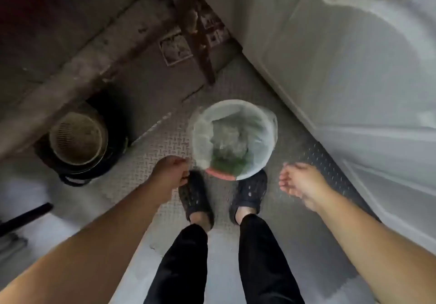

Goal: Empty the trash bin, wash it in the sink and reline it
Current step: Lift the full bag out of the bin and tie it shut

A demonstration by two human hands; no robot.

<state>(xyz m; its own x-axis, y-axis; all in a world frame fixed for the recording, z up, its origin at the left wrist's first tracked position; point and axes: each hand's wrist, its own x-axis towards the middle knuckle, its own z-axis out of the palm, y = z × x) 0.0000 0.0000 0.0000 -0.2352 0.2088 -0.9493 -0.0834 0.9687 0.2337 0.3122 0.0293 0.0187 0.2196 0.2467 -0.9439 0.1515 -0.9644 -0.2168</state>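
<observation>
A round trash bin [266, 124] stands on the floor just ahead of my feet. A clear plastic liner [203, 138] is draped over its rim, and a red edge [220, 174] shows at the near side. Green and pale rubbish [230, 148] lies inside the liner. My left hand [171, 172] is curled into a loose fist just left of the bin's near rim; whether it pinches the liner is blurred. My right hand [298, 182] hovers to the right of the bin, fingers spread, holding nothing.
A woven basket [77, 136] sits in a dark holder to the left. A white door [354, 79] rises on the right. A rusty metal leg [200, 39] and a floor drain [175, 48] lie behind the bin. The floor is grey tread-plate matting [151, 152].
</observation>
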